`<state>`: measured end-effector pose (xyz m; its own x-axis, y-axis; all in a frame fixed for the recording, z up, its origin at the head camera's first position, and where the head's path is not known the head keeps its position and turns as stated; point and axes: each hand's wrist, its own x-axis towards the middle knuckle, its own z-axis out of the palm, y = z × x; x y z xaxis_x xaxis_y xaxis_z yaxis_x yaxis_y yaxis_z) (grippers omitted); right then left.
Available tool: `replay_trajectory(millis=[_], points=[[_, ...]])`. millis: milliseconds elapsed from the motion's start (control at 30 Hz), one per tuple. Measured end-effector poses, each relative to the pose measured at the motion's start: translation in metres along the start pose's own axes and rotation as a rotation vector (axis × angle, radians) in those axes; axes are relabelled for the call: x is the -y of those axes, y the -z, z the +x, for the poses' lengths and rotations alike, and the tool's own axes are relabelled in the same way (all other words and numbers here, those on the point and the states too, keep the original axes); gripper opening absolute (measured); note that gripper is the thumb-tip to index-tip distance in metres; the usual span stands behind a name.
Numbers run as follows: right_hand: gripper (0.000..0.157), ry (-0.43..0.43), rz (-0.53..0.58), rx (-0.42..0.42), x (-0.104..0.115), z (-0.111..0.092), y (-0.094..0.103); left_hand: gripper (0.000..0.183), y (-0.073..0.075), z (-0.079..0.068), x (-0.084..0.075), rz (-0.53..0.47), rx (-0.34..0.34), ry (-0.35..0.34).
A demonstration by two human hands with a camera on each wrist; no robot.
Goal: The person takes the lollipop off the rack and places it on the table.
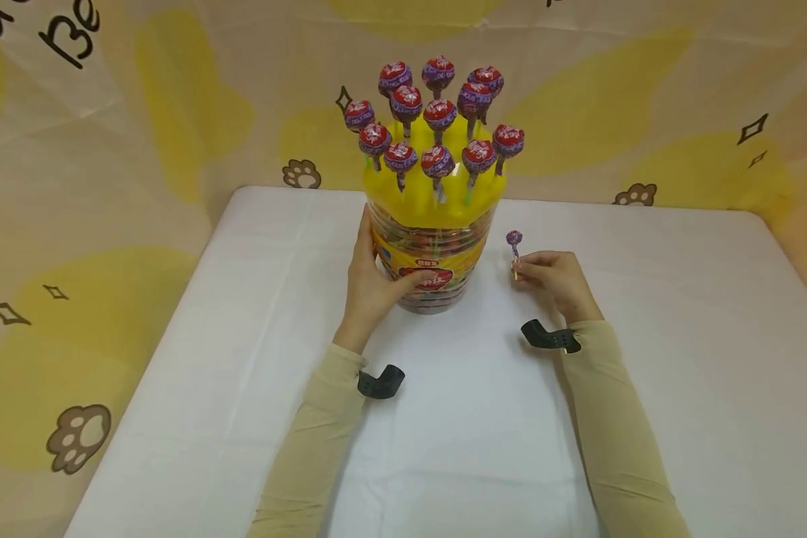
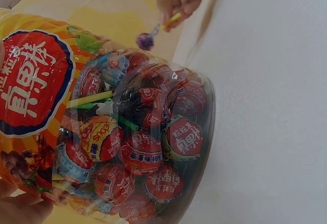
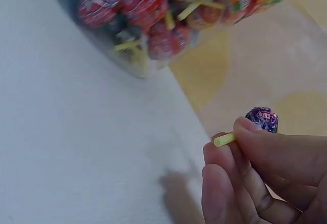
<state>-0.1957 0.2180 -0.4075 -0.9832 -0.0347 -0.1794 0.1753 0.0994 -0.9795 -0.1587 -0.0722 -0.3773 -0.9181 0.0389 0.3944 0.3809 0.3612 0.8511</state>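
A clear plastic jar full of wrapped lollipops stands on the table, topped by a yellow lid. Several lollipops in red and purple wrappers stick up from this lid. My left hand grips the jar's left side, thumb across the front label and fingers hidden behind. To the right of the jar, my right hand pinches one purple-wrapped lollipop by its yellow stick, head up. In the right wrist view, thumb and fingertips hold that lollipop near the stick's end, apart from the jar.
A white cloth covers the table. Behind it and to the left hangs a beige and yellow backdrop with paw prints. Black wrist mounts sit at both cuffs, below the jar in the head view.
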Motion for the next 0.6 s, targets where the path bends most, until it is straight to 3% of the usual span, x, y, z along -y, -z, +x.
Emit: replay_trajectory(millis=[200, 367, 600], points=[[0.005, -0.088, 0.051, -0.006, -0.013, 0.006, -0.004, 0.112, 0.001, -0.001, -0.001, -0.01, 0.004, 0.034], [0.003, -0.097, 0.037, -0.044, -0.017, 0.008, -0.007, 0.112, 0.001, 0.0, -0.001, -0.017, 0.004, 0.034], [0.026, -0.1, -0.066, -0.057, -0.016, 0.007, -0.007, 0.112, 0.0, 0.0, -0.001, -0.028, 0.01, 0.035]])
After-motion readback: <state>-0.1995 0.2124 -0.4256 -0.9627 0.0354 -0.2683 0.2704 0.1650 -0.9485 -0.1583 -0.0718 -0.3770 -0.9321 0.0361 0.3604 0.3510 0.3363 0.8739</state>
